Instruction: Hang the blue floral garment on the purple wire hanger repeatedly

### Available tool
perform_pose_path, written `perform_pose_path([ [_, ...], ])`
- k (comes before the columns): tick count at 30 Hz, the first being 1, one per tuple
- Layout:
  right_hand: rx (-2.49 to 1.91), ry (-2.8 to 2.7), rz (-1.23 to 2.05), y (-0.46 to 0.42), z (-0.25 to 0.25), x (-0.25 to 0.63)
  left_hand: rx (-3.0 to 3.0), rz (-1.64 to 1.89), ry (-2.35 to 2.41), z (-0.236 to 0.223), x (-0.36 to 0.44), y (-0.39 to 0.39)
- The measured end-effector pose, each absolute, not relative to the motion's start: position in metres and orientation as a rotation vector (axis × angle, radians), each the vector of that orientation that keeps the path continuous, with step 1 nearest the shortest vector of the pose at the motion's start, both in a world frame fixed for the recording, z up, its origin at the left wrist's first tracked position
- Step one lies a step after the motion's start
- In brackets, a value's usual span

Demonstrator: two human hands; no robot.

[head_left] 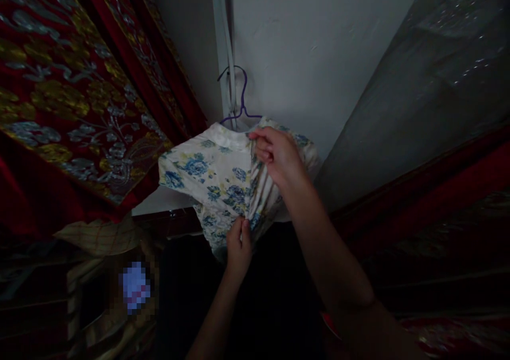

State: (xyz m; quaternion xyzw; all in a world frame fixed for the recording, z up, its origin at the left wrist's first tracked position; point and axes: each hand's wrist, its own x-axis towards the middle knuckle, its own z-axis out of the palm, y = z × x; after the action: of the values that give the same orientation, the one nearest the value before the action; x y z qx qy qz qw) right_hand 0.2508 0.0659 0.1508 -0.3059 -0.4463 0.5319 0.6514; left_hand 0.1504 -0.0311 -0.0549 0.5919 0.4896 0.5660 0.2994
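A white short-sleeved shirt [229, 177] with blue and yellow flowers hangs on a purple hanger [243, 105]. The hanger's hook rests by a pale vertical strip on the wall. My right hand [279, 153] is closed in a pinch at the front opening, just below the collar. Lower down, my left hand [239, 238] pinches the same front edge, with thumb and fingers together. Between the two hands the cloth is drawn into folds. The shirt's right-hand side is partly hidden behind my right hand and forearm.
Red cloth [75, 84] with gold and silver decoration hangs at the left. A white wall [311, 46] stands behind the shirt. Shiny clear plastic [430, 84] covers something at the right, above more red fabric. A wooden chair-like frame [85, 267] is low at the left.
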Motion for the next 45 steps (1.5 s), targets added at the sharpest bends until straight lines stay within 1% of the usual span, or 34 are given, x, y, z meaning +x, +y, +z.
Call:
perform_pose_path([
  [3,-0.715,-1.086,1.097,0.059,0.145,0.244,1.531,1.488,1.279,-0.059,0.146,-0.025],
  [5,-0.731,-1.095,1.039,0.051,0.133,0.243,1.545,1.483,1.243,-0.046,0.135,-0.016],
  [7,-0.738,-1.104,1.013,0.045,0.124,0.243,1.624,1.565,1.19,-0.017,0.121,-0.002],
  [10,-0.707,-1.147,0.975,0.038,0.119,0.246,1.883,1.856,1.073,0.051,0.102,0.026],
  [11,-0.696,-1.164,0.951,0.036,0.119,0.246,1.983,1.894,1.027,0.075,0.099,0.035],
  [14,-0.692,-1.198,0.845,0.032,0.119,0.246,2.4,1.708,0.94,0.13,0.1,0.052],
  [16,-0.7,-1.213,0.765,0.033,0.115,0.246,2.572,1.583,0.905,0.149,0.105,0.054],
  [18,-0.724,-1.227,0.711,0.038,0.106,0.245,2.569,1.588,0.897,0.155,0.106,0.053],
  [20,-0.785,-1.232,0.701,0.044,0.092,0.243,2.349,1.735,0.894,0.156,0.097,0.053],
  [23,-0.873,-1.198,0.79,0.049,0.065,0.241,1.691,2.127,0.755,0.156,0.058,0.061],
  [25,-0.902,-1.14,0.91,0.044,0.047,0.239,1.283,2.279,0.636,0.154,0.023,0.069],
  [27,-0.916,-1.057,1.026,0.034,0.033,0.236,0.975,2.183,0.649,0.146,-0.005,0.073],
  [29,-0.892,-0.982,1.108,0.02,0.021,0.231,0.669,1.992,0.732,0.126,-0.019,0.071],
  [31,-0.844,-0.913,1.167,0.005,0.009,0.224,0.376,1.857,0.81,0.093,-0.016,0.063],
  [34,-0.831,-0.827,1.237,-0.015,-0.012,0.22,0.041,1.757,0.906,0.03,0.004,0.045],
  [37,-0.865,-0.859,1.32,-0.032,-0.034,0.231,-0.001,1.718,0.97,-0.019,0.018,0.023],
  [39,-0.899,-0.94,1.36,-0.039,-0.042,0.246,0.081,1.736,0.972,-0.03,0.023,0.01],
  [41,-0.958,-1.009,1.312,-0.041,-0.041,0.259,0.207,1.757,0.93,-0.023,0.029,-0.001],
  [44,-1.035,-1.049,1.119,-0.037,-0.03,0.264,0.458,1.763,0.823,0.005,0.053,-0.017],
  [45,-1.038,-1.066,1.108,-0.035,-0.026,0.26,0.544,1.749,0.806,0.013,0.065,-0.023],
])
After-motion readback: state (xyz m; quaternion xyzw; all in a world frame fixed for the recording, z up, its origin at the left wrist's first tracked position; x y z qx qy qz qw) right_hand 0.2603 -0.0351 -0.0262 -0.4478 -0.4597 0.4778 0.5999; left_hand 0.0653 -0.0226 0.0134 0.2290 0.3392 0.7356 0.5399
